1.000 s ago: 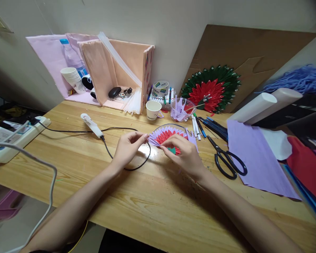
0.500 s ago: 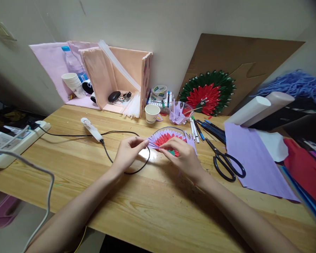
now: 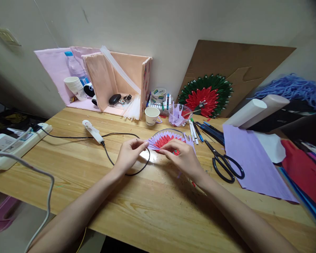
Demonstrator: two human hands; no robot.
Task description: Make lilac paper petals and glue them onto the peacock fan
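Observation:
A paper flower point(image 3: 163, 140) with red inner petals and a purple outer ring lies near the middle of the table, partly covered by my right hand. My left hand point(image 3: 130, 154) pinches the outer end of a thin purple paper petal point(image 3: 154, 148) at the flower's left side. At its other end, the thumb and fingertips of my right hand point(image 3: 183, 160) are pressed together on the petal. Whether the petal is joined to the flower, I cannot tell. Left of my left hand lies a white glue gun point(image 3: 92, 132), its black cord looping under that hand.
Black-handled scissors point(image 3: 223, 163) and purple paper point(image 3: 250, 160) lie to the right. Behind the flower stand a paper cup point(image 3: 152, 116), a clear bowl point(image 3: 179, 117) of purple scraps and several markers point(image 3: 193, 131). A green-and-red paper flower point(image 3: 205, 96) leans on cardboard point(image 3: 239, 59).
Both hands keep nearly the same pinch on the purple petal; my right fingers have shifted very slightly. The whole view has tilted a little, so the background sits slightly lower.

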